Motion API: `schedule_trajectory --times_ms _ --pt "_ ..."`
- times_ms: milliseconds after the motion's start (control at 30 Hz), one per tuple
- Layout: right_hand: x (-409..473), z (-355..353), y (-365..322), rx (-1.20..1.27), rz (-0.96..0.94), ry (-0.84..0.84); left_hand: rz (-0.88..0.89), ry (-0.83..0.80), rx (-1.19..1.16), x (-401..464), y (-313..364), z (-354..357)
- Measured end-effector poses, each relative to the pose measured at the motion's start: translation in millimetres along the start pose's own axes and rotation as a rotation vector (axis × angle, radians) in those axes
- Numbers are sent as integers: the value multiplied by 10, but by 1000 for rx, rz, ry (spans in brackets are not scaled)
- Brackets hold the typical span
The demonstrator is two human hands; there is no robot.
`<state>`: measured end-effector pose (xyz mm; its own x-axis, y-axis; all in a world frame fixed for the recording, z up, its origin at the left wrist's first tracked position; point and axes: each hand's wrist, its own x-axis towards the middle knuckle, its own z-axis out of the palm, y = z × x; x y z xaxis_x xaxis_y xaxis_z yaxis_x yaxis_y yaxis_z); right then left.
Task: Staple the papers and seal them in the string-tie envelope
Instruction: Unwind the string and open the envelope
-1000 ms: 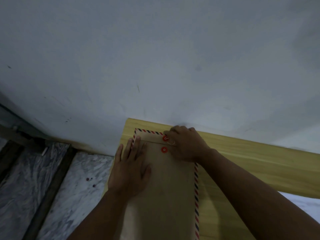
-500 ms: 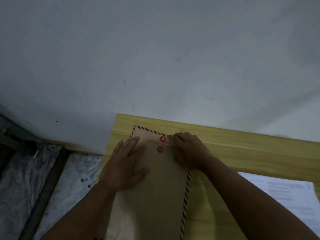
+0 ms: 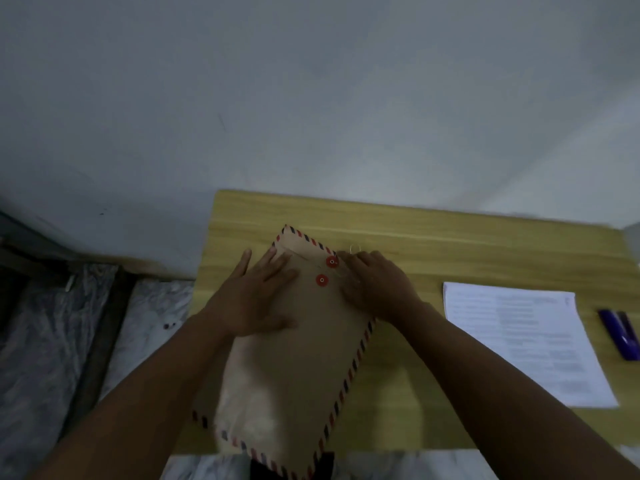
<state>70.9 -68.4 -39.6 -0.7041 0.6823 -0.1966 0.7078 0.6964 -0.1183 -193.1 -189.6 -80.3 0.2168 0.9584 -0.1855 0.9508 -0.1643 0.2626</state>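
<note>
A brown string-tie envelope [image 3: 298, 368] with a red-and-blue striped border lies slanted on the yellow wooden table [image 3: 450, 244]. Its flap is down, with two red buttons [image 3: 326, 270] near the top. My left hand [image 3: 256, 292] presses flat on the envelope's upper left, fingers straight. My right hand [image 3: 374, 282] rests at the envelope's upper right edge beside the buttons, fingers curled, pinching the thin white string [image 3: 355, 250], which loops just past the fingertips. A printed sheaf of white papers [image 3: 526, 344] lies to the right. A purple stapler [image 3: 620, 337] lies beyond it.
A pale wall rises right behind the table's far edge. Left of the table, marbled floor tiles [image 3: 52, 341] and a dark strip show below. The envelope's near end hangs over the table's front edge.
The view has tilted down and shifted, bringing the papers and stapler into sight. My right hand slid off the top button to its right side, with the string loop showing; my left hand stays flat.
</note>
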Motion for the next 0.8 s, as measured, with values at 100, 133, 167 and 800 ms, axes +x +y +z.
schedule_trajectory --times_ms 100,133,167,800 --pt "-204 14 -132 77 77 -5 70 -119 43 -86 188 11" --pt "-268 28 -165 77 94 -9 85 -149 58 -109 252 16" --pt "-324 41 -190 75 114 -16 88 -174 72 -127 306 27" --pt "-1238 -278 -352 554 326 180 -213 -16 -150 -576 1287 -133"
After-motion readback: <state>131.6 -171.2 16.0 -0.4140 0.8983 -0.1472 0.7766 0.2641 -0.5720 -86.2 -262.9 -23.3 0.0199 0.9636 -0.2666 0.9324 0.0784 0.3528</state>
